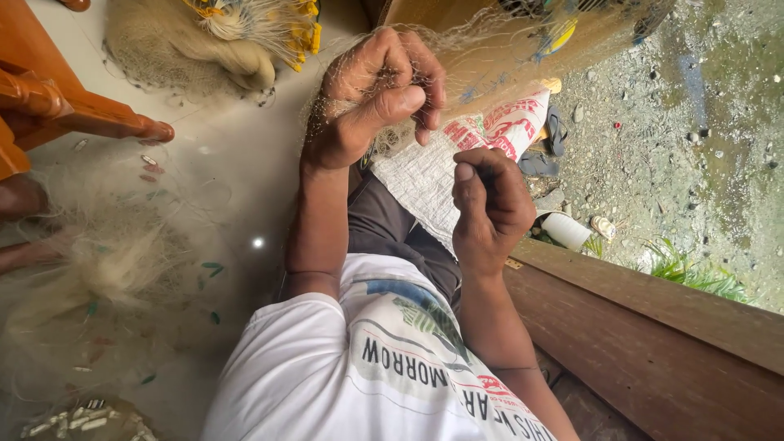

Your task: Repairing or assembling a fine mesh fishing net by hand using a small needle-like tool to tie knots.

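Left hand (371, 98) bunching fine fishing net (343, 106), right hand (490, 204) pinched shut on a strand; light, limp, snag-prone, best gripped in gathered folds.

One white woven plastic sack with red print (457, 159) lies across the lap. A white cylindrical plastic bottle (565, 229) lies on the ground beside the wooden ledge.

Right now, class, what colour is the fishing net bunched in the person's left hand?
Pale, translucent beige fishing net, gripped by the left hand; the head view shows it best.
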